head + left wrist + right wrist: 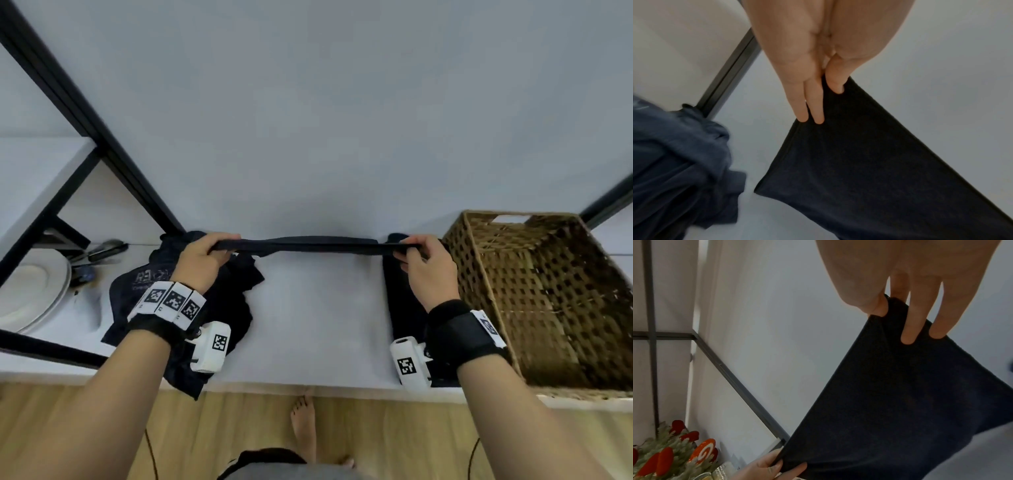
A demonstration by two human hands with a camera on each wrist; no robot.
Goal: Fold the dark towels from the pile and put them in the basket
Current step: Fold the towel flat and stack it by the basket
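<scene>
one dark towel (308, 245) is stretched between two hands, left (202, 260) and right (428, 270) each pinching an end.

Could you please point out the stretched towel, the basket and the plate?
stretched towel (308, 244), head view, middle of its taut top edge
basket (479, 274), head view, left woven wall
plate (37, 291), head view, bare white rim

I'm looking at a home: bare foot (303, 419) on wood floor (394, 431), stacked plates (32, 291), wicker basket (534, 294), white table (318, 308).
</scene>
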